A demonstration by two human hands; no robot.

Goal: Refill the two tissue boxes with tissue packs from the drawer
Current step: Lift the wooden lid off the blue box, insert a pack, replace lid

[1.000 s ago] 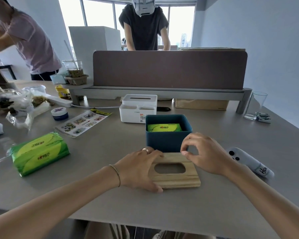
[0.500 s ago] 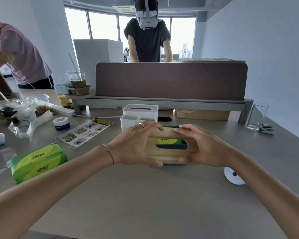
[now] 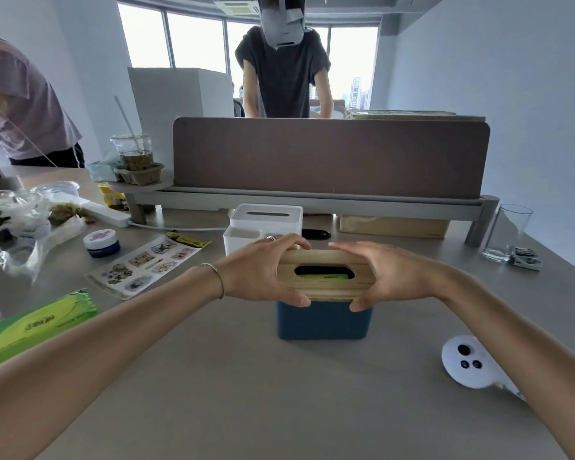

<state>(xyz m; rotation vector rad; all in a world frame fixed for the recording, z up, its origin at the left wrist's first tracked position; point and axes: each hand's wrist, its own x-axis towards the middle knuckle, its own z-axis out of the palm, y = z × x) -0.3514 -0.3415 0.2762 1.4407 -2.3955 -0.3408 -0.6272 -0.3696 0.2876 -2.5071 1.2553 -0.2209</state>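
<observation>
A dark blue tissue box stands at the table's middle. On top of it sits a wooden lid with an oval slot, and a green tissue pack shows through the slot. My left hand grips the lid's left end and my right hand grips its right end. Just behind stands a white tissue box with its lid on. A second green tissue pack lies at the table's left edge.
A white controller lies at the right. A drinking glass stands far right. A sticker sheet, a small blue jar and plastic bags crowd the left. A brown divider and two people are behind.
Both hands lifted the wooden lid from the table in front of the blue box and set it on top of the box, over the green pack.
</observation>
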